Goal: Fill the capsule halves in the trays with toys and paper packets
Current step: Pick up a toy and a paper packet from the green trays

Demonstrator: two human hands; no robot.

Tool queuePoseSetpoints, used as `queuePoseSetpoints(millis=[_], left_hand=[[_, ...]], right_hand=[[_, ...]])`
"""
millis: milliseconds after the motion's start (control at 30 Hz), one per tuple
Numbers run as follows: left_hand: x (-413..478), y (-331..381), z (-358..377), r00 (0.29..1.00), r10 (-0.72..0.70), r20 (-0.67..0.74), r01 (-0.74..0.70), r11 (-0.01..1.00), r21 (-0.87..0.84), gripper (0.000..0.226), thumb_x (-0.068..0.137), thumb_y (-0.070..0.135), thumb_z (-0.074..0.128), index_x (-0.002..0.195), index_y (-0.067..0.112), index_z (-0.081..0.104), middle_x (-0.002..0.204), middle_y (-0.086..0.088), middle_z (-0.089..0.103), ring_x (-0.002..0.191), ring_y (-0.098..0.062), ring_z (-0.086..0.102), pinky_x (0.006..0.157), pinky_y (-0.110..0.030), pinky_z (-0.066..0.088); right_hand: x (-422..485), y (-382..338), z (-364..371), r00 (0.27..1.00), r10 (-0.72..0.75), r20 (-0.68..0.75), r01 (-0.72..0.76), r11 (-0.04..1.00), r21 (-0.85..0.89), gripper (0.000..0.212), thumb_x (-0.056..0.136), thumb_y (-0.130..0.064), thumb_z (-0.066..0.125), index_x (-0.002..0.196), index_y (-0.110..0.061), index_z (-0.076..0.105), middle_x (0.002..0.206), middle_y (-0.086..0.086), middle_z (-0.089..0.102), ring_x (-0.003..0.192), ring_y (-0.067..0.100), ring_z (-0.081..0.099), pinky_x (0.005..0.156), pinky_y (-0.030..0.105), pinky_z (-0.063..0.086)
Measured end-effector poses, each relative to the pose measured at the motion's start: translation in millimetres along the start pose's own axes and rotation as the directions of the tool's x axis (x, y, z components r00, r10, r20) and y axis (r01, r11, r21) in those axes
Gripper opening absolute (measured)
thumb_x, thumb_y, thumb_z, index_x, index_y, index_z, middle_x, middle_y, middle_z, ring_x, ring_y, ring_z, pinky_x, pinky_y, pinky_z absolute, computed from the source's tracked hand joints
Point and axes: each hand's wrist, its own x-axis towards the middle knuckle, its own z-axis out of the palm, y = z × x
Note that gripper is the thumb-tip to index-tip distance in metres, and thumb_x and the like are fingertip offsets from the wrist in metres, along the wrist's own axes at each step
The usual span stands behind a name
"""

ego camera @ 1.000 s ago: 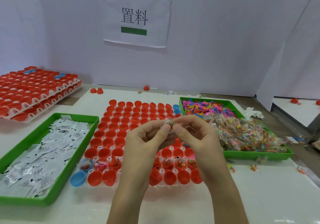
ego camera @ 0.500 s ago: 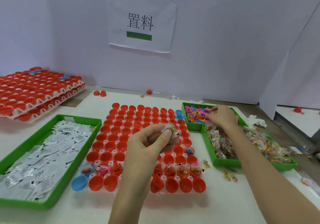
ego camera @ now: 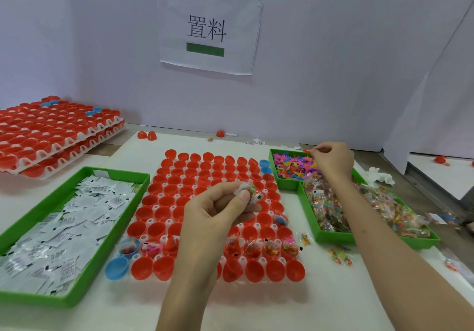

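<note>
Over the tray of red plastic capsule halves [ego camera: 159,214], the left hand [ego camera: 213,215] pinches a small clear packet of bright beads [ego camera: 250,191] that could slip and miss its cup, while the right hand [ego camera: 333,162] curls over the green bin of little toys [ego camera: 284,184], and I cannot tell if it holds one.

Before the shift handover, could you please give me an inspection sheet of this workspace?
Surface: white table.
Job's things: red capsule halves in rows at centre; filled halves in a near row; paper packets in left tray; toys in far-right tray; bags in near-right tray.
Clutter: loose halves by the wall; blue half beside the rows; stray bags right of them; tissue.
Grippers: left hand pinches a bag over the halves; right hand, fingers curled, over the far-right tray, hold unclear.
Cables: nothing seen.
Surroundings: sign on the wall; stacked trays far left.
</note>
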Motion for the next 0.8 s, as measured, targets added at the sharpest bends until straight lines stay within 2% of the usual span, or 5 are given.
queuePoseSetpoints(millis=[233, 367, 567, 667, 800], left_hand=[[-0.9, -0.3, -0.5, 1.000, -0.009, -0.002, 0.009, 0.999, 0.038, 0.013, 0.082, 0.018, 0.072, 0.090, 0.023, 0.081, 0.084, -0.007, 0.078, 0.079, -0.020, 0.076, 0.068, -0.020, 0.059], [-0.6, 0.3, -0.4, 1.000, -0.007, -0.020, 0.008, 0.999, 0.039, 0.021, 0.076, 0.025, 0.072, 0.094, 0.020, 0.080, 0.083, -0.006, 0.078, 0.079, -0.019, 0.076, 0.069, -0.020, 0.058], [-7.1, 2.9, 7.3, 1.000, 0.024, 0.010, -0.025, 0.997, 0.075, 0.023, 0.073, 0.034, 0.071, 0.093, 0.026, 0.080, 0.086, -0.001, 0.079, 0.083, -0.013, 0.075, 0.072, -0.017, 0.057], [-9.8, 4.8, 11.6, 0.998, 0.061, 0.031, -0.064, 0.992, 0.110, 0.026, 0.071, 0.040, 0.072, 0.094, 0.031, 0.080, 0.088, 0.002, 0.079, 0.086, -0.012, 0.074, 0.074, -0.015, 0.056], [-13.6, 8.4, 16.0, 0.993, 0.101, 0.056, -0.106, 0.989, 0.105, 0.023, 0.071, 0.035, 0.072, 0.093, 0.035, 0.079, 0.087, 0.005, 0.079, 0.085, -0.009, 0.075, 0.071, -0.012, 0.055]], right_hand=[[-18.8, -19.3, -19.6, 0.993, 0.111, -0.046, -0.084, 0.917, 0.391, 0.009, 0.093, -0.012, 0.062, 0.093, -0.009, 0.071, 0.089, 0.005, 0.075, 0.064, 0.009, 0.059, 0.057, 0.017, 0.043], [-68.4, -45.5, -52.6, 0.973, 0.120, 0.199, -0.232, 0.552, 0.801, 0.014, 0.095, -0.004, 0.055, 0.086, -0.009, 0.064, 0.067, 0.003, 0.070, 0.049, 0.008, 0.052, 0.050, 0.019, 0.045], [-165.6, -67.1, -78.1, 0.944, 0.015, 0.331, -0.330, 0.136, 0.934, 0.012, 0.087, -0.012, 0.063, 0.090, -0.010, 0.074, 0.073, 0.007, 0.067, 0.063, 0.012, 0.062, 0.054, 0.019, 0.052], [-192.0, -78.8, -73.5, 0.918, 0.013, 0.395, -0.393, 0.130, 0.910, 0.012, 0.082, -0.017, 0.065, 0.078, -0.017, 0.077, 0.068, 0.004, 0.063, 0.059, 0.010, 0.056, 0.050, 0.019, 0.048], [-195.0, -88.3, -74.7, 0.931, 0.035, 0.362, -0.356, 0.299, 0.885, 0.011, 0.076, -0.030, 0.070, 0.076, -0.024, 0.078, 0.073, -0.001, 0.068, 0.066, 0.009, 0.061, 0.064, 0.021, 0.053]])
